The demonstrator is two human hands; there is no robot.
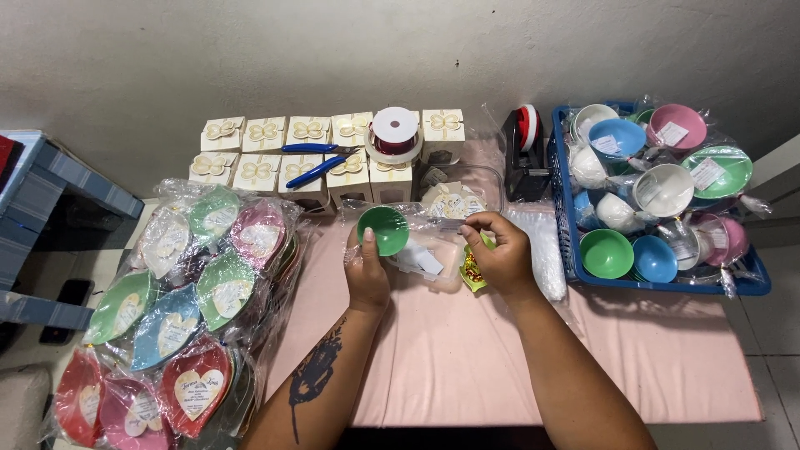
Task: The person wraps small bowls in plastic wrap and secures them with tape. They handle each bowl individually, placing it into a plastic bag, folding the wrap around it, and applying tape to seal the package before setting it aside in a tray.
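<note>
Two hands work at the middle of the pink-covered table (467, 367), close to its far edge. Left hand (367, 271) is closed around a small green bowl (383, 229) inside a clear bag, thumb upright against its near side. Right hand (498, 254) is curled, fingertips pinched on the clear wrapping near a small yellow packet (473, 273); whether it grips the packet itself cannot be told.

Risks, as judged:
- The clear bag is slippery; a loose hold could drop the bowl onto the clear tray (433, 258) just beneath.
- Blue pliers (315, 171) rest on the cream gift boxes (258, 133) just behind the hands; a forward reach could knock them, or the red ribbon spool (394, 132), off.
- Wrapped leaf-shaped dishes (179, 308) overhang the left edge and could slide.

Room: the blue basket (575, 250) of wrapped bowls blocks the right edge. Bare cloth lies open toward the near edge, on either side of the forearms.
</note>
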